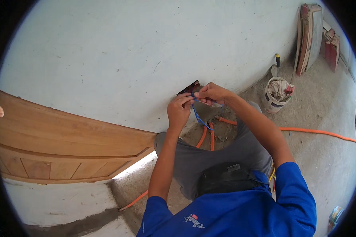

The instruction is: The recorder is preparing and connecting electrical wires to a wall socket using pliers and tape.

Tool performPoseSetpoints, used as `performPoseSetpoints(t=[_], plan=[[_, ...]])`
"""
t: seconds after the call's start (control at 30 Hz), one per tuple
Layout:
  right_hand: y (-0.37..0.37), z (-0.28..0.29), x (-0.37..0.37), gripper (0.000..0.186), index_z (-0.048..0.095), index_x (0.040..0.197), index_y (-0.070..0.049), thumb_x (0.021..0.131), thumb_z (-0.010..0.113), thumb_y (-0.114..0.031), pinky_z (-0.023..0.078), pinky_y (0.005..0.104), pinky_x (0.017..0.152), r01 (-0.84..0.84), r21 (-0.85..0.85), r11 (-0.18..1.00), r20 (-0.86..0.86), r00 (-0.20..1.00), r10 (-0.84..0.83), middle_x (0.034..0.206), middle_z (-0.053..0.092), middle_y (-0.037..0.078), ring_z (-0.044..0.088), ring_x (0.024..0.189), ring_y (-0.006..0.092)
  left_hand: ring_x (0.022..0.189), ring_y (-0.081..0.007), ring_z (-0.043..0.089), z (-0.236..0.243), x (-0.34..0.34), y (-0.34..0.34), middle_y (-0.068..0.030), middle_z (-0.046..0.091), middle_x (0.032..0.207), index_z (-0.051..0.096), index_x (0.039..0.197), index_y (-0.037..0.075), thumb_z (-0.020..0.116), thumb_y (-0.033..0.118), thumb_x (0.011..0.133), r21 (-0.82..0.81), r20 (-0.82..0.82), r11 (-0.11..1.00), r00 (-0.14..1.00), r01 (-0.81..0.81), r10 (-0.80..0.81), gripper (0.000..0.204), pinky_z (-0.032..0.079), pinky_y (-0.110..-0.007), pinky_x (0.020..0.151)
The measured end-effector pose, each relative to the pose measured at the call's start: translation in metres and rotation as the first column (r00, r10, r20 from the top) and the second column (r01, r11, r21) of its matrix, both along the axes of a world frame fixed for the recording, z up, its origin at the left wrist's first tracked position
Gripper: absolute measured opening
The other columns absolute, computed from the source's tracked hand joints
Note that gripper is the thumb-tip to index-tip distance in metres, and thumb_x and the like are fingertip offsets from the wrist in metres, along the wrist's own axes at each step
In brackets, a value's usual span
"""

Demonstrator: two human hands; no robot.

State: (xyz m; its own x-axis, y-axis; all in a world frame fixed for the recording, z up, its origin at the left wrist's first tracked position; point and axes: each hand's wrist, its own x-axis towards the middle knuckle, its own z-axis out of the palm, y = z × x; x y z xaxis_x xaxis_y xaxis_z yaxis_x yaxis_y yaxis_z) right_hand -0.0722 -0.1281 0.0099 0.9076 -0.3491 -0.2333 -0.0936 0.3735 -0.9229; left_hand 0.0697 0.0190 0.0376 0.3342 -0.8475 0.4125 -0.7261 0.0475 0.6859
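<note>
One panelled wooden door (75, 138) spreads well to the left of both our grips, beside the pale wall (106, 55). Our left grip (178, 110) is closed, its fingertips pinching thin blue wires (196, 114) in front of a rough opening (188, 87) in that wall. Lower lengths of the wires hang beneath the fingertips toward orange conduits (212, 139) near the floor (312, 154). Our right grip (213, 94), just beside the left, pinches the wires too. Well to its right, a white bucket (273, 106) holds crumpled beige material (279, 87); near that we see a trowel (278, 61) with a yellow-and-black handle, then upright stacked boards (306, 39).
</note>
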Motion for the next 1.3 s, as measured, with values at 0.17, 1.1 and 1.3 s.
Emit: performPoseSetpoints(t=[0.17,1.1,1.3], plan=[[0.009,0.009,-0.001,0.034,0.067,0.074,-0.006,0.092,0.070,-0.035,0.036,0.0233,0.045,0.011,-0.089,0.996,-0.090,0.996,-0.019,0.061,0.057,-0.002,0.048,0.050,0.0065,0.082,-0.0239,0.071,0.008,0.001,0.000,-0.0091,0.074,0.097,0.075,0.092,0.005,0.069,0.005,0.081,0.090,-0.240,0.996,0.971,0.025,-0.002,0.012,0.055,-0.032,0.071],[0.015,0.032,-0.010,0.031,0.065,0.071,0.000,0.095,0.059,-0.018,0.040,0.0297,0.051,0.002,-0.438,0.899,-0.092,0.995,-0.047,0.059,0.055,0.005,0.045,0.054,0.0112,0.084,-0.0268,0.071,0.017,-0.005,-0.003,-0.0102,0.073,0.094,0.076,0.091,0.006,0.067,0.006,0.080,0.020,0.242,1.000,0.970,-0.019,0.014,0.014,0.056,-0.035,0.074],[0.017,0.022,-0.008,0.016,0.062,0.081,0.004,0.088,0.060,-0.011,0.041,0.0386,0.055,0.122,-0.853,0.507,0.056,0.988,-0.142,0.059,0.048,0.020,0.041,0.053,0.0203,0.091,-0.0303,0.069,0.031,0.013,-0.005,-0.0112,0.072,0.102,0.074,0.101,0.007,0.065,0.007,0.083,0.176,0.244,0.981,0.961,0.083,-0.126,0.021,0.054,-0.038,0.080]])
